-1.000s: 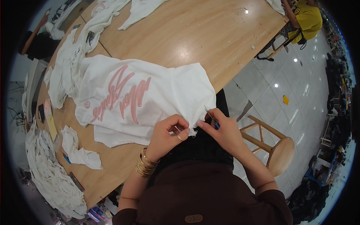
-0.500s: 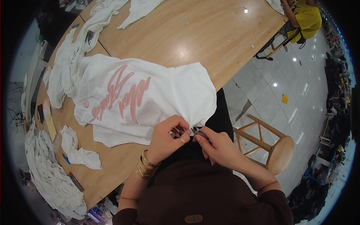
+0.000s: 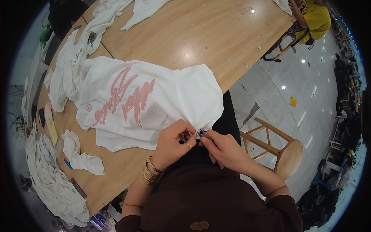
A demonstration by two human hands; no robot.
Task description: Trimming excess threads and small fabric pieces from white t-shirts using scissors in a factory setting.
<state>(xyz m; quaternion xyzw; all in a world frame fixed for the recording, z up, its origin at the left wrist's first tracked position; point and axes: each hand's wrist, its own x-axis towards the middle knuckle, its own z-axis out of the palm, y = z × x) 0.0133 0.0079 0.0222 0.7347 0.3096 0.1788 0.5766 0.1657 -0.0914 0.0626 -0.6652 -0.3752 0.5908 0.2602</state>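
Note:
A white garment (image 3: 166, 89) with pink lettering lies across the table, its near right edge hanging over my lap. My left hand (image 3: 176, 139) pinches that edge between thumb and fingers, gathering the cloth into folds. Close against it, my right hand (image 3: 220, 149) is closed around small metal thread snips (image 3: 203, 134), whose pointed tips touch the pinched cloth. My fingers partly hide the snips and the exact spot where they meet the fabric.
The wooden table (image 3: 185, 42) carries more white garments (image 3: 69, 73) at left and a white cloth pile (image 3: 54, 178) nearer me. A small white piece (image 3: 81, 154) lies beside the pile. Right of me stands a wooden stool (image 3: 290, 158). A person in yellow (image 3: 317, 19) sits at the far right.
The snips have shifted slightly at the pinched edge. Both hands stay almost in place, and the garment lies as before.

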